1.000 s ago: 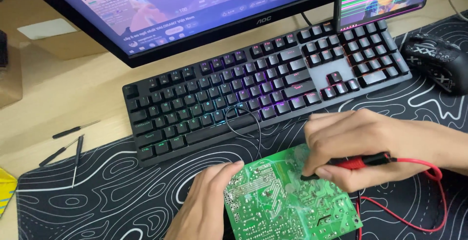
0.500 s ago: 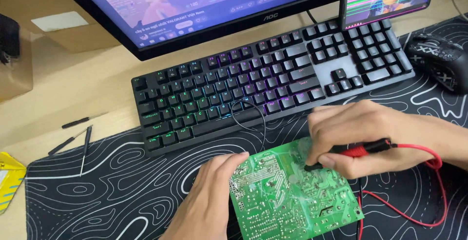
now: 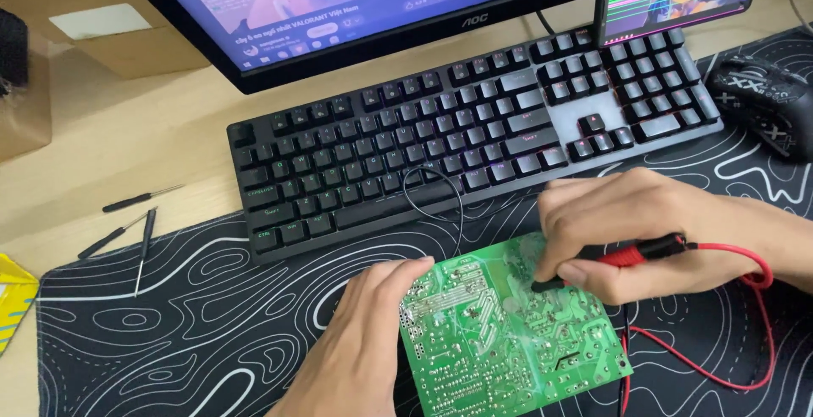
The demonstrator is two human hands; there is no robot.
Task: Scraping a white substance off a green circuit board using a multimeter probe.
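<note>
Both hands are busy: my left hand [image 3: 360, 349] steadies the board [image 3: 508, 332] by its edge, my right hand [image 3: 631, 231] pinches the red probe [image 3: 631, 256]. It looks light, stiff and fragile, so I'd grip edges only.

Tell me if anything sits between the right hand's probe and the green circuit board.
Nothing visible does. The right hand holds the red probe with its tip on the green circuit board. The left hand holds the board's left edge, clear of the tip.
</note>
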